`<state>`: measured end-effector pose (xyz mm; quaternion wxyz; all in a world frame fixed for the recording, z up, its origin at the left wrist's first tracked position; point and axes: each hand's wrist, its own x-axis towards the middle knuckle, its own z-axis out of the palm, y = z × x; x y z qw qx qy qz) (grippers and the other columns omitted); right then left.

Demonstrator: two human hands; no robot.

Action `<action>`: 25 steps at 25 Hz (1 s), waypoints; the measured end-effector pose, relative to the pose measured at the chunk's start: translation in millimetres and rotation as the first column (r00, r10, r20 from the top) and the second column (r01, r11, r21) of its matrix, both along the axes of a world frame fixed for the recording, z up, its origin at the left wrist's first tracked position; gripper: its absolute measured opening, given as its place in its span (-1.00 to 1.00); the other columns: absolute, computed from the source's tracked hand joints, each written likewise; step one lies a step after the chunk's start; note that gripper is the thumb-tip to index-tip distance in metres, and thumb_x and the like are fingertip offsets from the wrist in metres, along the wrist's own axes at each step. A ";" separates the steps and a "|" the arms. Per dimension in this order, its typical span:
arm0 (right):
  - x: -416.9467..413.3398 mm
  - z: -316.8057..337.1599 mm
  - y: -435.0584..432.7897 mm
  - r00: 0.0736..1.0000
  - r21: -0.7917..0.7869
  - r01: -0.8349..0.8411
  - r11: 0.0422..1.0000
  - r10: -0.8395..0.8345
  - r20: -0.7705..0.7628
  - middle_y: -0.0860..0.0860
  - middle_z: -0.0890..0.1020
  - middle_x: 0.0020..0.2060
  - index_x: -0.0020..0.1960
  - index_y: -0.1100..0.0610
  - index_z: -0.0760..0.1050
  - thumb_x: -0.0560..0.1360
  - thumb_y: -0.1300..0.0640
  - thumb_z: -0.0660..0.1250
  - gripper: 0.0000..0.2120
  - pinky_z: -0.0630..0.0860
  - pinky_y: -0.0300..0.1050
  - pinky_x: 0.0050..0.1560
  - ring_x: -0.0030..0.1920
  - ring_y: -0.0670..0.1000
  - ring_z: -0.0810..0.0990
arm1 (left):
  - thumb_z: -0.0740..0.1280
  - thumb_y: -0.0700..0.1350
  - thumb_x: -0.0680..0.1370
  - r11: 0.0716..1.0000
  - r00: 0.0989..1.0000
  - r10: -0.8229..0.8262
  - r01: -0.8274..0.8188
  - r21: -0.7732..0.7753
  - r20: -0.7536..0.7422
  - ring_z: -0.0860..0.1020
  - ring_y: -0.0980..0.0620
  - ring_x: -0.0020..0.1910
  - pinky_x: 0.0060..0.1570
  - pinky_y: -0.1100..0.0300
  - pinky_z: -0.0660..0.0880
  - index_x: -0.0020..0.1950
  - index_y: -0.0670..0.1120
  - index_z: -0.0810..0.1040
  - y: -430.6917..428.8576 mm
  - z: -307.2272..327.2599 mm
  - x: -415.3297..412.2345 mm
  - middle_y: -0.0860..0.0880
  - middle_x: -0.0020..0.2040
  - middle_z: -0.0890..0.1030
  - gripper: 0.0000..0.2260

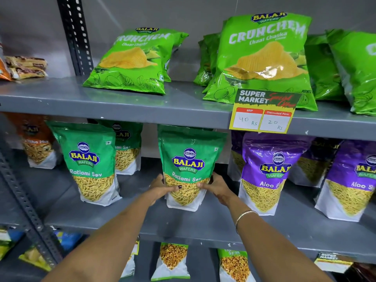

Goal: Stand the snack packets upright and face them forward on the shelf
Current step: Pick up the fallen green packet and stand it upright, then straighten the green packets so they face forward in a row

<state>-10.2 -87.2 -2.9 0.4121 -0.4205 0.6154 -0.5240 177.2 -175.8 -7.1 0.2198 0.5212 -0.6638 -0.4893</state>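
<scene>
A green Ratlami Sev packet (pixel 188 159) stands upright, label forward, on the middle grey shelf (pixel 203 226). My left hand (pixel 160 189) grips its lower left side and my right hand (pixel 215 187) grips its lower right side. A second green Ratlami Sev packet (pixel 89 163) stands upright to the left, with another (pixel 127 147) behind it. Purple Aloo Sev packets (pixel 266 171) (pixel 352 180) stand to the right. On the upper shelf, green Crunchem chip bags lean back: one (pixel 134 60) lies nearly flat, another (pixel 262 58) is propped up.
A yellow price tag (pixel 264 112) hangs from the upper shelf's edge. An orange packet (pixel 37 143) stands at the far left of the middle shelf. A perforated metal upright (pixel 75 35) divides the racks. More packets (pixel 173 261) stand on the lower shelf.
</scene>
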 end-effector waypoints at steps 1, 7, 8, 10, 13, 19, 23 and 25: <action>-0.3 3.2 2.5 1.000 0.049 -0.022 0.999 0.023 -0.015 0.23 0.60 0.13 0.22 0.33 0.44 0.39 0.35 0.40 -0.58 0.51 -0.49 -0.35 -0.09 0.01 0.61 | 0.47 -0.11 0.38 1.000 1.000 -0.019 0.019 0.003 0.001 0.41 -0.13 0.31 0.12 0.13 0.39 0.12 -0.12 0.34 3.3 1.6 0.4 -0.15 0.33 0.45 -0.57; 5.8 9.9 10.4 0.943 0.736 -0.162 0.657 0.322 -0.080 0.06 0.59 -0.58 -0.28 0.22 0.44 0.44 -0.01 0.36 -0.69 0.56 -0.19 -0.51 -0.53 0.02 0.58 | 0.30 0.03 0.51 0.975 0.982 -0.151 0.129 0.178 0.113 0.34 -0.07 0.39 0.13 0.10 0.35 0.40 -0.12 0.30 4.3 4.7 62.0 -0.09 0.41 0.35 -0.49; 16.9 12.2 8.0 0.925 0.783 -0.211 0.586 0.378 -0.033 0.08 0.63 -0.55 -0.26 0.24 0.46 0.45 -0.02 0.35 -0.68 0.61 -0.12 -0.44 -0.49 0.05 0.63 | 0.27 0.07 0.51 0.965 0.976 -0.154 0.116 0.235 0.151 0.37 -0.08 0.36 0.13 0.09 0.36 0.39 -0.12 0.30 -0.8 4.5 82.0 -0.10 0.38 0.38 -0.49; 47.6 17.6 -5.1 0.898 0.801 -0.260 0.539 0.441 -0.005 0.08 0.66 -0.47 -0.23 0.23 0.48 0.47 -0.01 0.33 -0.71 0.64 -0.09 -0.39 -0.44 0.04 0.66 | 0.26 0.13 0.50 0.957 0.966 -0.091 0.017 0.289 0.244 0.46 -0.09 0.18 0.08 0.08 0.39 0.24 -0.16 0.42 -17.7 5.5 126.9 -0.13 0.21 0.47 -0.55; 123.2 32.2 -31.7 0.882 0.719 -0.231 0.656 0.453 -0.130 0.05 0.55 -0.29 -0.21 0.10 0.49 0.50 0.02 0.28 -0.81 0.55 -0.12 -0.32 -0.50 -0.08 0.60 | 0.27 0.08 0.51 0.944 0.962 0.057 -0.140 0.300 0.267 0.47 -0.08 -0.09 0.20 0.00 0.42 -0.15 -0.20 0.43 -46.0 0.1 199.0 -0.17 -0.05 0.48 -0.68; 268.9 29.1 -76.9 0.979 0.380 -0.086 0.921 0.148 -0.137 0.10 0.27 0.46 0.47 0.21 0.10 0.50 0.13 0.32 -0.36 0.33 -0.12 0.23 0.43 0.09 0.29 | 0.44 -0.18 0.42 0.978 0.982 0.187 -0.189 0.088 0.021 0.29 -0.13 0.42 0.37 0.04 0.28 0.49 -0.21 0.09 -104.1 -18.8 269.4 -0.18 0.49 0.23 -0.24; 303.1 12.3 -101.5 1.000 0.156 -0.017 0.988 0.018 -0.002 0.22 0.46 0.34 0.35 0.31 0.31 0.43 0.34 0.36 -0.48 0.56 -0.34 -0.11 0.21 0.13 0.52 | 0.42 -0.24 0.42 0.998 0.998 0.017 -0.012 0.068 -0.066 0.34 -0.10 0.41 0.38 0.03 0.31 0.38 -0.14 0.22 -125.0 -24.9 268.0 -0.14 0.44 0.33 -0.40; 305.7 5.7 -103.6 0.999 0.108 0.023 0.994 -0.027 0.037 0.25 0.50 0.29 0.32 0.32 0.35 0.40 0.37 0.37 -0.49 0.62 -0.26 -0.05 0.09 0.10 0.59 | 0.42 -0.22 0.42 0.999 0.998 0.013 -0.010 0.040 -0.065 0.46 -0.07 0.23 0.18 0.12 0.42 0.21 -0.13 0.33 -119.9 -26.3 268.0 -0.14 0.28 0.48 -0.58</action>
